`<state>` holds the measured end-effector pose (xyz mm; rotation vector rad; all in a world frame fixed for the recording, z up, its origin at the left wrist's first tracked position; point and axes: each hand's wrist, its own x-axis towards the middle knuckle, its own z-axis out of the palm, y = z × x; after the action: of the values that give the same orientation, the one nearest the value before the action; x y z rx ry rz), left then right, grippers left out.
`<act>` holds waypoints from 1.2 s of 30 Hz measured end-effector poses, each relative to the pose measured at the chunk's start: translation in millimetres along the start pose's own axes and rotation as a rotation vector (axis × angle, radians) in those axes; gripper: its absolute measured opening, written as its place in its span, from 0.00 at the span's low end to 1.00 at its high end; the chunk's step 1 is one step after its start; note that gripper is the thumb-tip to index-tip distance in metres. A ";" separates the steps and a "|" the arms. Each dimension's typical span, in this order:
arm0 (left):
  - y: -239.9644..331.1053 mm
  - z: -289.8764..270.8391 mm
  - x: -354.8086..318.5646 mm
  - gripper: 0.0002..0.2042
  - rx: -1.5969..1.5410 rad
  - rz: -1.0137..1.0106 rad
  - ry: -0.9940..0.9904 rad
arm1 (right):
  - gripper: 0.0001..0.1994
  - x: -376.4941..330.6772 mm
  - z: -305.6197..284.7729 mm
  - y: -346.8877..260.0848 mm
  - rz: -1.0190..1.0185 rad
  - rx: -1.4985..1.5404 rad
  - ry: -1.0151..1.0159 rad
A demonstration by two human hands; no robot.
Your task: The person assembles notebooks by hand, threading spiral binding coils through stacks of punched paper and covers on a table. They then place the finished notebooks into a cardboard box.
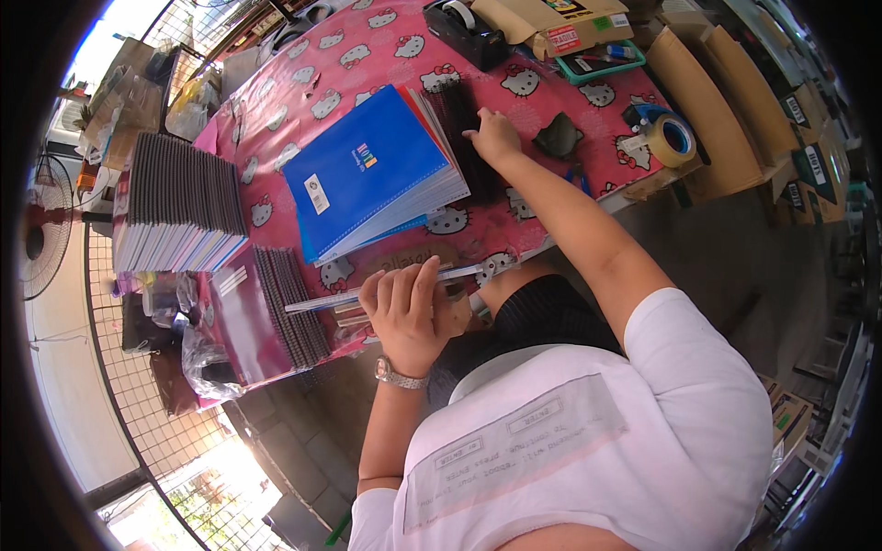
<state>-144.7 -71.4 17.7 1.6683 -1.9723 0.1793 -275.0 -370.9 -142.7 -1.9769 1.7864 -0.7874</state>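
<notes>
My left hand (402,310) is closed round a thin sheaf of paper (335,300), held edge-on above the table's near edge. My right hand (496,138) reaches to a bundle of black spiral binding coils (452,103), thumb and forefinger apart at its right side. I cannot tell whether the fingertips touch the coils. Just left of the coils lies a fanned pile of unbound notebooks (367,170) with a blue cover on top. A tall stack of spiral-bound notebooks (179,197) stands farther left, and maroon-covered spiral notebooks (246,317) lie nearer me.
A pink patterned cloth (326,103) covers the table. A tape dispenser (469,35), a green tray (602,64), a dark green scrap (559,136) and tape rolls (671,140) lie along the right. Cardboard boxes (726,110) stand beyond the right edge; a fan (46,225) is far left.
</notes>
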 end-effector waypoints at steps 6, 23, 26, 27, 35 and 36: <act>23.8 15.6 5.7 0.30 0.189 -0.250 0.119 | 0.18 16.0 -20.8 0.7 0.066 0.252 -0.103; 23.8 16.4 10.9 0.20 -0.083 -0.060 0.116 | 0.17 -58.0 -172.9 -35.6 -0.417 0.603 -0.345; 21.7 9.5 13.2 0.18 -0.097 -0.030 0.039 | 0.15 -117.9 -196.5 -37.9 -0.276 0.785 -0.562; 19.0 7.7 13.1 0.16 -0.085 -0.013 -0.009 | 0.16 -130.9 -199.4 -33.0 -0.445 0.650 -0.553; 14.2 1.6 -13.9 0.14 -0.108 0.057 0.055 | 0.17 -174.6 -216.0 -47.4 -0.805 0.414 -0.388; 15.5 1.5 -17.6 0.14 -0.110 0.056 0.045 | 0.17 -174.2 -214.6 -44.5 -0.852 0.364 -0.369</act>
<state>-158.4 -53.3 11.7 1.5282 -1.9608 0.1257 -380.6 -171.8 23.3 -2.3899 0.5069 -0.8187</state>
